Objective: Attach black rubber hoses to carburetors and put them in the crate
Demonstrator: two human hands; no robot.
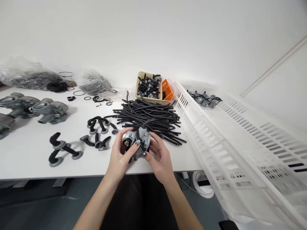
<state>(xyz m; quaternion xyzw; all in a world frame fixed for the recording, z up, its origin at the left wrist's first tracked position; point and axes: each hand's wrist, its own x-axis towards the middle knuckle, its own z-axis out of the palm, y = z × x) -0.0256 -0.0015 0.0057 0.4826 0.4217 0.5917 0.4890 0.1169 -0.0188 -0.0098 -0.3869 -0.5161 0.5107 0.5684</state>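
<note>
Near the table's front edge, a grey metal carburetor (144, 138) is held between my two hands. A short black hose stands up from its top. My left hand (122, 153) is closed round the carburetor's left side, its thumb lying across the front. My right hand (160, 157) grips the right side, with its thumb tip low against a black part on the body. The undersides of the carburetor and several fingertips are hidden. Just behind it lies a heap of black rubber hoses (153, 113).
Short black elbow tubes with grey caps (97, 124) lie to the left. More carburetors (51, 110) stand at the far left. Behind are plastic bags of parts (92, 83), a beige bin (139, 78) and an orange basket (168, 91). A white slatted crate (211, 140) holding carburetors borders the right.
</note>
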